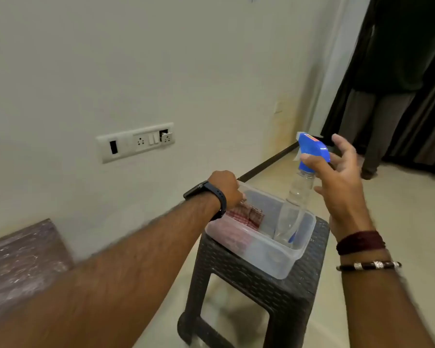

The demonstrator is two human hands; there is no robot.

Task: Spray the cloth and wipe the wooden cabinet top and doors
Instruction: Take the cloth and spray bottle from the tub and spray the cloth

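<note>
The wooden cabinet top (23, 257) shows at the far left. The left hand (226, 188) reaches into a clear plastic tub (261, 254) on a dark stool (261, 292), its fingers hidden at the red checked cloth (246, 217), grip unclear. The spray bottle (301, 187) stands in the tub; the right hand (342, 182) hovers beside its blue head, fingers spread.

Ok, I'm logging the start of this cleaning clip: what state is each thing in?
Spray bottle: upright in the tub, not gripped.
Cloth: crumpled in the tub.
Plastic tub: lidless, on the stool.
Left hand: fingers on the cloth.
Right hand: open beside the bottle's head.
</note>
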